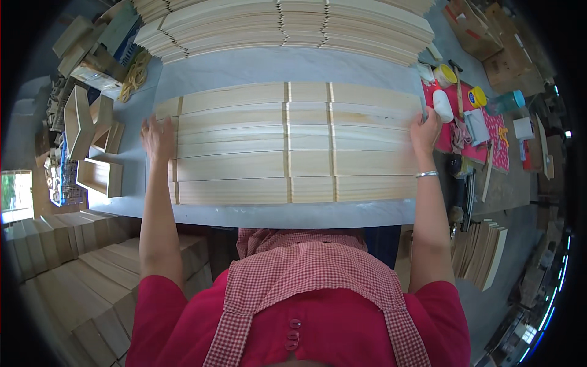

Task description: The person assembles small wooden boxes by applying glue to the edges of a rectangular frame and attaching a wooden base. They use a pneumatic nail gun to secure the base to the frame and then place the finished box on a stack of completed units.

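Several pale grooved wooden boards (238, 141) lie side by side across the grey table, each crossed by narrow notches that line up. My left hand (159, 139) is at their left end, thumb side over the wood and fingers bent round the end. At the opposite end my right hand (426, 131) closes on the edge of the boards, with a bracelet on its wrist. A small grey piece shows by the right fingertips, too small to name. The undersides of the boards and part of the fingers are hidden.
A tall stack of similar notched boards (232, 30) stands at the far side of the table (214, 214). Open wooden boxes (101, 177) sit at left. On the right are a white bottle (442, 106), yellow-lidded tubs (477, 96), a hammer (457, 76) and a red cloth (498, 153).
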The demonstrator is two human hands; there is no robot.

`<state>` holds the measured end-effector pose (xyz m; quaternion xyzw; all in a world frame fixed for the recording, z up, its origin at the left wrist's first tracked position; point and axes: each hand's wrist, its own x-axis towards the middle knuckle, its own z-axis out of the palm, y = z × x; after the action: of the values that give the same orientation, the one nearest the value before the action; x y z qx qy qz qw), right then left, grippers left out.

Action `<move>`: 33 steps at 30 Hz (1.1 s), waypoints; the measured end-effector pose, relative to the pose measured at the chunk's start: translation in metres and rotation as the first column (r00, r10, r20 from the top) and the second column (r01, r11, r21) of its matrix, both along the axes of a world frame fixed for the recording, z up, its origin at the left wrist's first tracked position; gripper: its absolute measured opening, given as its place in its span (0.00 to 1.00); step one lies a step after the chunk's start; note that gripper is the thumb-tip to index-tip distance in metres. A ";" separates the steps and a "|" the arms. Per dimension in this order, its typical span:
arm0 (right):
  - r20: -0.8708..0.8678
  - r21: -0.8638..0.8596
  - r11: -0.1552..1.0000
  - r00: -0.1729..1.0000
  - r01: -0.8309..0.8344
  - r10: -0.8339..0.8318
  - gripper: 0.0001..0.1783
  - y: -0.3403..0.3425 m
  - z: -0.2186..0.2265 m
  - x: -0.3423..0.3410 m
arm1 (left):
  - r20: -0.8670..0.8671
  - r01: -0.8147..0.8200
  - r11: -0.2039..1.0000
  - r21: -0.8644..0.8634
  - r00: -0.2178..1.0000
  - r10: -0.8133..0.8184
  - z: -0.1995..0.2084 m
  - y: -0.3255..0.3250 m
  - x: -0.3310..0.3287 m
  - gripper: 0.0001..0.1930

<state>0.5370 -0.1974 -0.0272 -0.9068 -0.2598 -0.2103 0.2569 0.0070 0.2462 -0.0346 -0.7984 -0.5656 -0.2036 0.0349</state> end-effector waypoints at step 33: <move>0.082 -0.340 0.929 0.979 -0.148 0.186 0.18 0.064 0.028 -0.024 | 0.072 0.553 0.823 0.130 0.822 -0.564 0.034 -0.092 0.067 0.43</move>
<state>0.5125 -0.1331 0.0010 -0.8984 -0.3817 -0.1917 0.1025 0.0740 0.1541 -0.0003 -0.9141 -0.2964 -0.2764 -0.0155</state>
